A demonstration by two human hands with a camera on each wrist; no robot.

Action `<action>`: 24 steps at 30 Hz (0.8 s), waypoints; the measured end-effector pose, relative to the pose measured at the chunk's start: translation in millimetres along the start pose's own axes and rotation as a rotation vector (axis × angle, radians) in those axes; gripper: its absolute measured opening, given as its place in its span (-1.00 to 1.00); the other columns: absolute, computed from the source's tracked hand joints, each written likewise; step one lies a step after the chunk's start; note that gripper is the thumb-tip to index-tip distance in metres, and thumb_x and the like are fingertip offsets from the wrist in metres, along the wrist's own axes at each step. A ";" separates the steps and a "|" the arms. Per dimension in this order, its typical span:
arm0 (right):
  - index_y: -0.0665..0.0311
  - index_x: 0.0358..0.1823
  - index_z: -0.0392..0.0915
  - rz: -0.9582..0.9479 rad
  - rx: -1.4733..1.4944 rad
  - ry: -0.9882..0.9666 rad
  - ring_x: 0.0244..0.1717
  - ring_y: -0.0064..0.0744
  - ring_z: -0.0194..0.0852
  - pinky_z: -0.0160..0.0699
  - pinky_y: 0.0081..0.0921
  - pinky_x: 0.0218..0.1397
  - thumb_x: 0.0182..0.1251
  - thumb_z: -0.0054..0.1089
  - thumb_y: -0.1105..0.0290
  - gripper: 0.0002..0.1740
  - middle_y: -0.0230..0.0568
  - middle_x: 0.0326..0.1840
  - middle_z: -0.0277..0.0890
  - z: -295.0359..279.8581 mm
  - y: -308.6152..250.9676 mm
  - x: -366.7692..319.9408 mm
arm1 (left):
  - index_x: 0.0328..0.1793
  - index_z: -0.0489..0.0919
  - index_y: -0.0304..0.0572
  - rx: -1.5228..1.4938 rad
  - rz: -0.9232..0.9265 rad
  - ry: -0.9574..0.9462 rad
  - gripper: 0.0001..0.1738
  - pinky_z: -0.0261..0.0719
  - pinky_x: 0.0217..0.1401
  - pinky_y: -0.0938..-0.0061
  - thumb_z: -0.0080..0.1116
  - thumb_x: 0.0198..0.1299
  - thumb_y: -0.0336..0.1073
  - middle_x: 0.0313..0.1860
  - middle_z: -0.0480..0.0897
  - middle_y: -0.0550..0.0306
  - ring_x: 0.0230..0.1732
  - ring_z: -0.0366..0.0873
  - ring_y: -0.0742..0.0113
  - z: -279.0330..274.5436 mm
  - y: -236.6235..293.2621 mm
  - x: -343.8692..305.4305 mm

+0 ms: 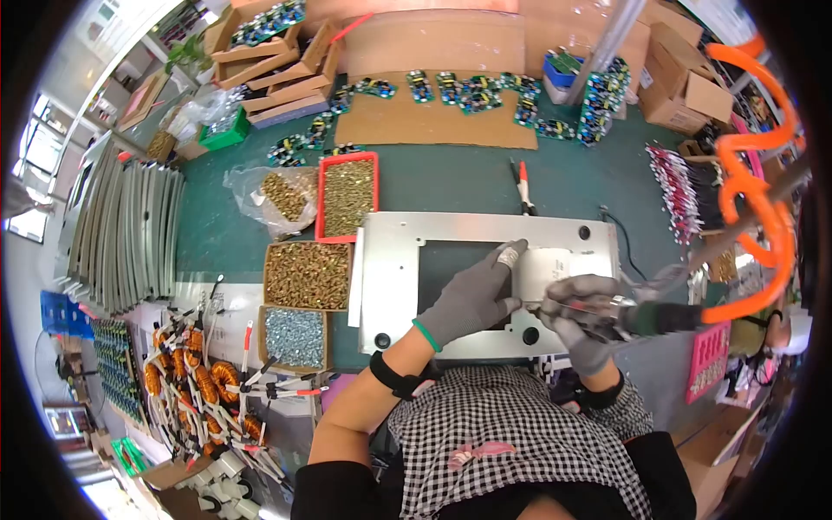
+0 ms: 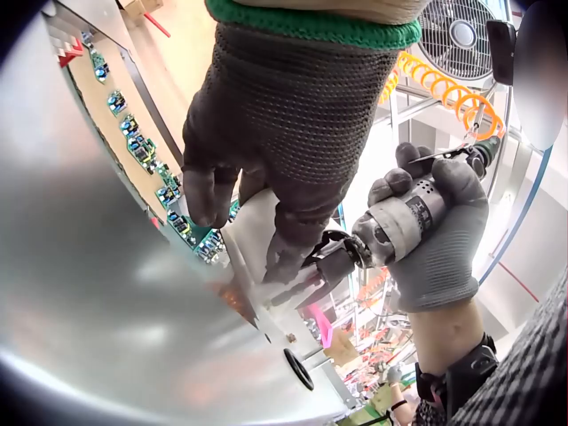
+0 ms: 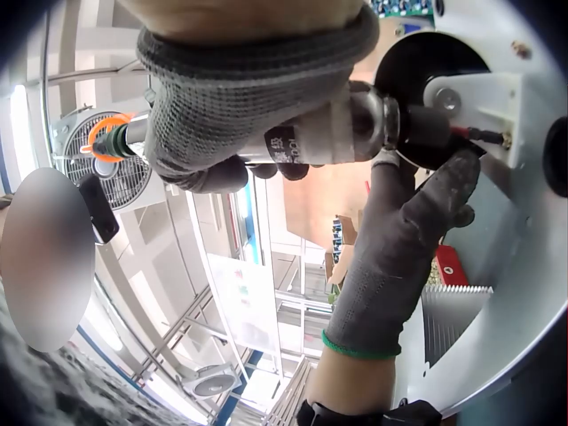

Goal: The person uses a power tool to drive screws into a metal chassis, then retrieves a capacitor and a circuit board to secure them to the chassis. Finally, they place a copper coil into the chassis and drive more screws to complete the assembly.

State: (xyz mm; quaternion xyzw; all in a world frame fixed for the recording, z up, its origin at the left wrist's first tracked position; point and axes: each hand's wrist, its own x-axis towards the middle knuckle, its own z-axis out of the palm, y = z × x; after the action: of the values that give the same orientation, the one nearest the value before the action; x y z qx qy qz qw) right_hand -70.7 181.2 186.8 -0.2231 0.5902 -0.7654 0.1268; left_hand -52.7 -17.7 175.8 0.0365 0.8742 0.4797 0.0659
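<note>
A large silver metal panel (image 1: 394,260) (image 2: 106,293) with a rectangular cutout lies flat on the green table. Over its right part sits a small white plate (image 1: 550,264) (image 2: 253,231) (image 3: 475,102). My left hand (image 1: 507,282) (image 2: 266,177) (image 3: 399,240), in a grey glove, holds this plate between fingers and thumb. My gloved right hand (image 1: 576,321) (image 2: 439,240) (image 3: 231,98) grips a pneumatic screwdriver (image 1: 650,318) (image 2: 399,222) (image 3: 337,133). The tool's bit points at the plate's near edge, right beside the left thumb.
An orange coiled hose (image 1: 754,217) hangs at the right. A red tray (image 1: 348,195) and two cardboard boxes (image 1: 308,275) of screws stand left of the panel. Pliers (image 1: 524,186) lie behind it, circuit boards (image 1: 468,91) further back, stacked metal panels (image 1: 121,230) far left.
</note>
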 end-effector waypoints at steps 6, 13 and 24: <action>0.20 0.09 0.22 -0.205 0.166 -0.049 -0.41 -0.37 0.47 0.42 -0.53 -0.62 0.10 0.34 0.50 -0.43 -0.09 -0.19 0.45 10.1 -68.1 53.2 | 0.19 0.43 -0.30 -0.929 -0.156 0.237 -0.69 0.57 -0.12 0.54 -0.10 0.34 -0.46 -0.12 0.57 0.11 -0.18 0.56 0.42 -42.9 -49.2 -37.8; 0.29 0.02 0.39 -0.115 -0.134 0.224 -0.48 -0.63 0.39 0.38 -0.65 -0.55 0.04 0.18 0.69 -0.55 -0.22 -0.23 0.49 -16.1 -47.6 169.6 | 0.14 0.46 -0.27 -0.943 -0.007 0.438 -0.70 0.55 -0.13 0.58 0.05 0.33 -0.32 -0.13 0.60 0.08 -0.19 0.55 0.44 -69.1 -38.6 -53.9; 0.36 0.09 0.37 0.039 -0.457 0.142 -0.23 -0.56 0.47 0.50 -0.56 -0.13 0.05 0.32 0.56 -0.48 -0.32 -0.20 0.46 -65.4 20.1 158.9 | -0.11 0.55 -0.22 -0.013 0.170 0.810 -0.66 0.57 -0.28 0.54 0.41 0.01 -0.36 -0.32 0.66 0.06 -0.30 0.65 0.36 -84.0 9.0 -49.3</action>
State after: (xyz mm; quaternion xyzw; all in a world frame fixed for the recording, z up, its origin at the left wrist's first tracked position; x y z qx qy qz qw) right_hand -242.2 158.4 184.7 -0.1803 0.7598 -0.6230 0.0458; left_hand -16.6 -89.2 232.0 -0.0834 0.8202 0.4645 -0.3234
